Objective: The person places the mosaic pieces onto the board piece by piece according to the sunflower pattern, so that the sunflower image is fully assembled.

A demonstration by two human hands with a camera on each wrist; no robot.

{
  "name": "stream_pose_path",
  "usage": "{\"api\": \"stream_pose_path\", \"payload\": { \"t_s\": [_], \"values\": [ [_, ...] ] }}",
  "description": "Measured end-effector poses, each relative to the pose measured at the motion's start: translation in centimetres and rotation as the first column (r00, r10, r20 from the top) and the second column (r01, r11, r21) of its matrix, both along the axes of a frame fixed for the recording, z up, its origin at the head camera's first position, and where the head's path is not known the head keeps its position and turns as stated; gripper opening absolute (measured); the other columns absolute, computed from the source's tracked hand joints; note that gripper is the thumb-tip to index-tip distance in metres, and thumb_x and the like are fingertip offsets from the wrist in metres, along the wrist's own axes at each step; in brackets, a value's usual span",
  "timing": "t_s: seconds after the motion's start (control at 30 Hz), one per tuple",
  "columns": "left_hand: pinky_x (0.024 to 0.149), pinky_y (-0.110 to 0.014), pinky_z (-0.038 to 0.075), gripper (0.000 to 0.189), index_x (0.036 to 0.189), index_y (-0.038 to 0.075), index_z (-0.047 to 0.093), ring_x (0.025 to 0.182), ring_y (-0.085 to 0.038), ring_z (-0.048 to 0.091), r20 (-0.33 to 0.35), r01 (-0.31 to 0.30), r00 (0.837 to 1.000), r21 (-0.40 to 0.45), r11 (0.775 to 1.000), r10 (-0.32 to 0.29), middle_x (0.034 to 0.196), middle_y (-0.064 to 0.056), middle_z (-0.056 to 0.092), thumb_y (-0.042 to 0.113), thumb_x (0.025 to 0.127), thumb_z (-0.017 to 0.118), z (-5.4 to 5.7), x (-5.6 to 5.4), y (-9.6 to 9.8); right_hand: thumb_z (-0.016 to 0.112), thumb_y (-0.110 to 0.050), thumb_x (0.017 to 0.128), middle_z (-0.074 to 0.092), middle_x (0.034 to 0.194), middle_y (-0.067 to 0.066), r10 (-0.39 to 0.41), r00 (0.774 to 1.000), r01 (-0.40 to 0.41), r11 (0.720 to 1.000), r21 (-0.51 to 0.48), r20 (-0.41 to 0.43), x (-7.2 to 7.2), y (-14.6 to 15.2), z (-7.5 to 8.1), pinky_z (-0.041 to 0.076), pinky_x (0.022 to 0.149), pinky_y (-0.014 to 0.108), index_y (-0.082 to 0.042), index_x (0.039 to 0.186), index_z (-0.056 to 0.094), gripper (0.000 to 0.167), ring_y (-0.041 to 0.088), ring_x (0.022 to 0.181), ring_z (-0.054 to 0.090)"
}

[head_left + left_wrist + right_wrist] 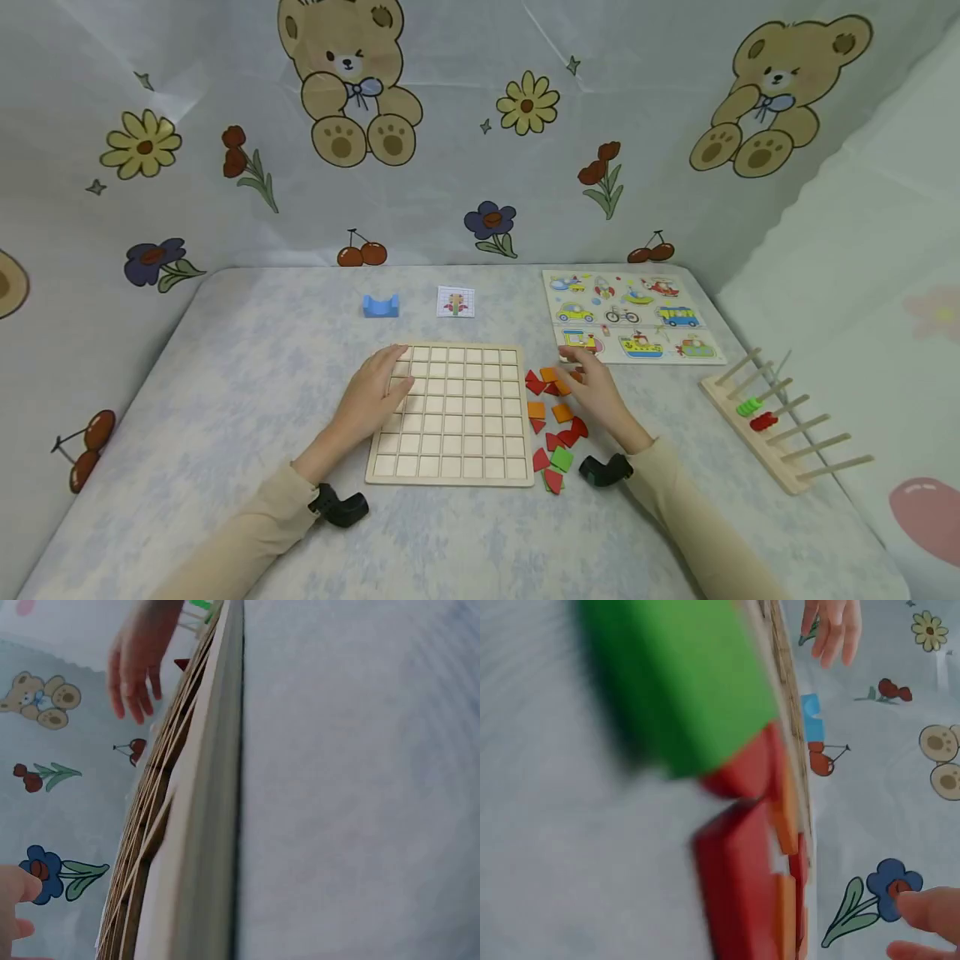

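Your head view showed the whole wooden grid board flat on the worktop; your left wrist view caught only its near edge, seen side-on. The board's long axis ran away from you, toward the blue block. Your left hand rested flat on the board's left edge, grip spread. Your right hand hovered over the colored tiles just right of the board, fingers relaxed, pinching nothing visible. Your right wrist view showed those tiles blurred.
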State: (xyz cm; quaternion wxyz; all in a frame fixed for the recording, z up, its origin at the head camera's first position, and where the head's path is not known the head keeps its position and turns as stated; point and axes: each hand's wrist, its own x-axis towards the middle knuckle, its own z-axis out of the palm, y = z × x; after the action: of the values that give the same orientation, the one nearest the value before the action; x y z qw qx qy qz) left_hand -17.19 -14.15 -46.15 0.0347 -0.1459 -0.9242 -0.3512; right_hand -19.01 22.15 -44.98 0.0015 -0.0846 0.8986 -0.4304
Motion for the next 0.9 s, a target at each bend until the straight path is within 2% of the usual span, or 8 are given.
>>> {"api": "stream_pose_path", "payload": {
  "t_s": [0.13,0.3,0.37,0.5,0.7,0.8,0.9],
  "values": [
    [0.110,-0.057,0.033,0.056,0.146,0.009,0.036,0.136,-0.037,0.038,-0.003,-0.011,1.000,0.043,0.999,0.011,0.146,-0.017,0.042,0.033,0.098,0.052,-1.6,0.0,-0.6,0.062,-0.013,0.092,0.055,0.130,0.020,-0.009,1.000,0.008,0.999,0.040,0.028,0.2,0.8,-1.0,0.046,0.098,0.052,-0.001,0.136,0.047,0.048,0.035,0.114,0.052],
    [0.111,-0.051,0.033,0.052,0.144,0.008,0.038,0.137,-0.032,0.039,0.067,-0.041,0.997,0.221,0.974,0.026,0.142,-0.014,0.046,0.028,0.098,0.052,-2.8,-0.3,-1.4,0.065,-0.014,0.089,0.055,0.130,0.016,0.016,0.998,-0.017,1.000,0.016,0.065,0.4,1.9,-1.8,0.043,0.102,0.052,-0.007,0.138,0.046,0.053,0.033,0.117,0.051],
    [0.112,-0.050,0.033,0.050,0.143,0.008,0.039,0.138,-0.031,0.038,0.081,-0.044,0.996,0.268,0.962,0.023,0.141,-0.014,0.047,0.026,0.098,0.052,-3.0,-0.3,-1.6,0.066,-0.013,0.089,0.055,0.129,0.015,0.036,0.997,-0.037,0.999,0.009,0.075,0.5,2.3,-2.1,0.042,0.104,0.052,-0.010,0.139,0.045,0.055,0.032,0.119,0.050],
    [0.113,-0.048,0.033,0.047,0.141,0.008,0.042,0.137,-0.029,0.040,0.087,-0.055,0.996,0.306,0.950,0.030,0.140,-0.012,0.048,0.025,0.099,0.052,-2.9,-0.3,-1.7,0.067,-0.010,0.087,0.059,0.125,0.012,0.056,0.997,-0.056,0.998,0.006,0.062,0.6,2.8,-2.5,0.040,0.104,0.052,-0.013,0.138,0.047,0.055,0.031,0.118,0.052],
    [0.112,-0.047,0.034,0.042,0.137,0.007,0.047,0.134,-0.028,0.043,0.089,-0.088,0.994,0.355,0.931,0.060,0.136,-0.013,0.051,0.019,0.098,0.054,-2.9,-0.4,-1.6,0.068,-0.009,0.087,0.064,0.116,0.011,0.060,0.998,-0.061,0.998,0.021,0.013,0.5,3.1,-2.6,0.043,0.099,0.048,-0.010,0.134,0.052,0.050,0.029,0.109,0.057],
    [0.101,-0.042,0.042,0.039,0.133,0.006,0.051,0.121,-0.027,0.052,0.094,-0.136,0.990,0.356,0.924,0.110,0.130,-0.012,0.057,0.017,0.097,0.054,-2.8,-0.4,-1.5,0.070,-0.011,0.086,0.065,0.114,0.011,0.062,0.998,-0.062,0.998,0.026,0.025,0.5,3.1,-2.8,0.043,0.099,0.046,-0.011,0.133,0.052,0.050,0.027,0.109,0.055],
    [0.083,-0.029,0.047,0.033,0.129,0.008,0.057,0.102,-0.021,0.058,0.090,-0.192,0.981,0.363,0.912,0.171,0.122,-0.010,0.063,0.016,0.096,0.054,-2.9,-0.5,-1.5,0.070,-0.014,0.087,0.064,0.115,0.009,0.072,0.997,-0.073,0.996,0.042,0.037,0.4,3.2,-2.8,0.042,0.098,0.043,-0.013,0.136,0.050,0.053,0.025,0.111,0.051]
  ]
}}
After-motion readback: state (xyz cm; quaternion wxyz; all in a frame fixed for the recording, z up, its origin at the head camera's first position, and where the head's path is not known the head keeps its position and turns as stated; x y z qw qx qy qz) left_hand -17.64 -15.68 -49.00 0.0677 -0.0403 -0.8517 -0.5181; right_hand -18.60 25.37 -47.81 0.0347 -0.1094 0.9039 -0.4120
